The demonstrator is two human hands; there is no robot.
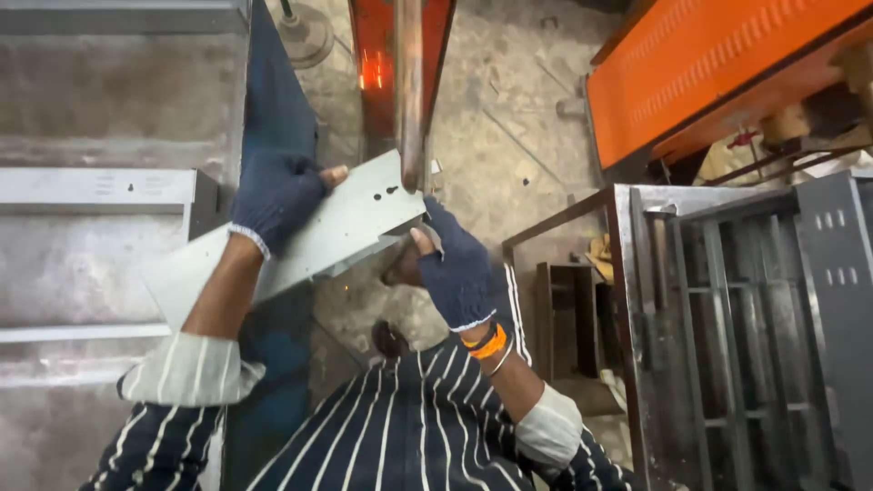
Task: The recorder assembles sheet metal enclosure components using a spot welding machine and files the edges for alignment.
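View: head camera, looking straight down past a dark shirt with white stripes to a concrete floor.
Workpiece: a flat grey sheet-metal strip, long and narrow, with a few small punched holes near its far end. It is held off the floor, tilted, running from lower left to upper right.
Left hand: the left hand, in a dark blue fingerless glove, is laid over the top face of the strip near its middle, fingers wrapped over the upper edge; bare fingertips are seen past the glove.
Right hand: the right hand, in a matching glove, is closed on the strip's right end from below, thumb pressed at the lower corner. Orange and metal bangles are worn on this wrist.
Far end of strip: it is set against an upright metal bar, which stands in front of an orange-red machine part. Exact contact cannot be told.
Left of frame: a grey metal surface with stepped channels is seen beside the left arm.
Right of frame: a steel frame rack of upright sections is seen, well apart from the hands; behind it, an orange perforated panel.
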